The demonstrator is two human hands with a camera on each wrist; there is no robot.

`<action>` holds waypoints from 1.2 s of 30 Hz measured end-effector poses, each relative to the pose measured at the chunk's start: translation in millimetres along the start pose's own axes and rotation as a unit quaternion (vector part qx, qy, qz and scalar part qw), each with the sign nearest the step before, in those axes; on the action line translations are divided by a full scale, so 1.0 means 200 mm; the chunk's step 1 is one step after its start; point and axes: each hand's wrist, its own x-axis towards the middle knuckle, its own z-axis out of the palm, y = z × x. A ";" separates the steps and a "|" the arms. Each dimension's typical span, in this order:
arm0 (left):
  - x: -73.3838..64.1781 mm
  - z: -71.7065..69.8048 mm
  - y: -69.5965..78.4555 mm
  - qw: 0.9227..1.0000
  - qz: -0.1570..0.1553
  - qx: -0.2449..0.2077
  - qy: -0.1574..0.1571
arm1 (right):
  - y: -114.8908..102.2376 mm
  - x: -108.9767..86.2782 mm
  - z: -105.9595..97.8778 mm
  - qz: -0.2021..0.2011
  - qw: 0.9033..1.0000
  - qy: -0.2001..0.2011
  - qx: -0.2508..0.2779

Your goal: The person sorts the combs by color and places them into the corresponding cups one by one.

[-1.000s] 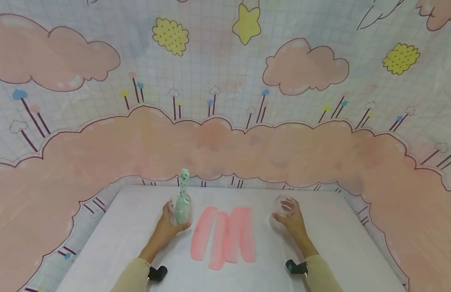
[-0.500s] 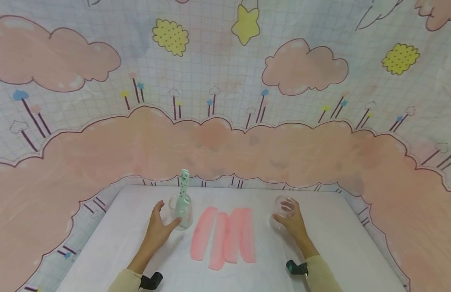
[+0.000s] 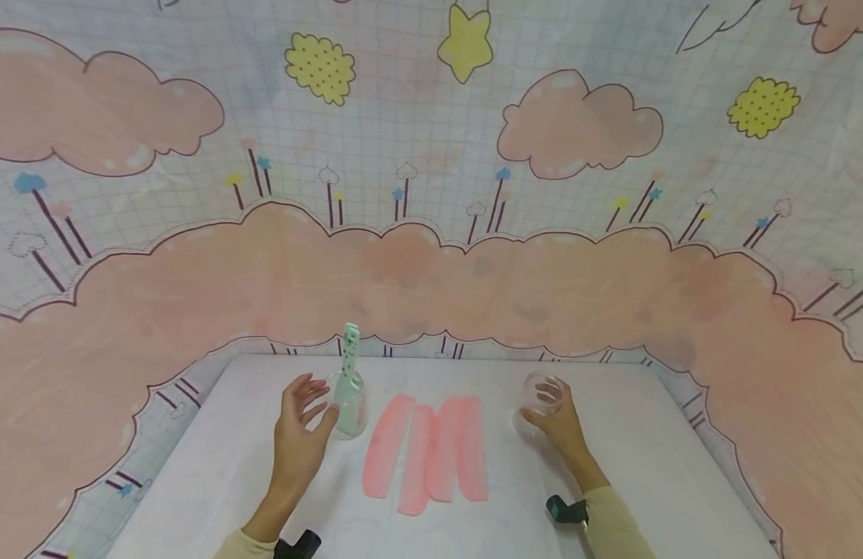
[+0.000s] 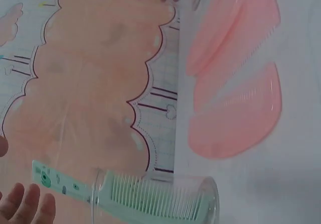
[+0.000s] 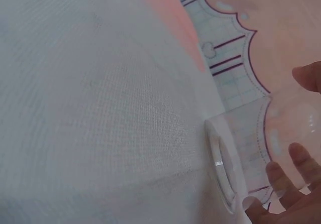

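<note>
Well, green comb (image 3: 346, 400) in clear cup (image 3: 360, 421), right hand (image 3: 562, 427) round second cup (image 3: 536, 400)

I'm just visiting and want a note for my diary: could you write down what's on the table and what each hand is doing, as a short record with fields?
surface: white table
left hand: beside the left cup, not gripping it
right hand: fingers around the right cup
left cup: clear, upright, with a green comb in it, handle up
right cup: clear, nothing seen inside
between the cups: four pink combs, lying side by side
behind: backdrop with clouds and a star
</note>
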 end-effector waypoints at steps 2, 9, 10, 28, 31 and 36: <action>-0.02 0.03 0.02 1.000 0.003 -0.007 -0.018 | 0.00 0.00 0.00 0.005 1.000 -0.001 -0.005; -0.06 0.18 -0.04 0.996 -0.011 -0.006 -0.087 | 0.01 0.00 -0.01 -0.002 1.000 -0.008 -0.008; -0.07 0.20 -0.05 0.995 -0.012 -0.004 -0.096 | 0.01 0.00 0.00 -0.002 1.000 -0.009 -0.008; -0.09 0.51 -0.22 0.977 -0.048 0.029 -0.208 | 0.01 0.02 -0.02 0.000 1.000 -0.015 -0.017; -0.09 0.54 -0.23 0.977 -0.043 0.044 -0.204 | 0.00 0.02 -0.03 -0.004 1.000 -0.018 -0.015; -0.09 0.60 -0.24 0.975 -0.066 0.077 -0.200 | 0.00 0.01 -0.02 0.002 1.000 -0.013 -0.022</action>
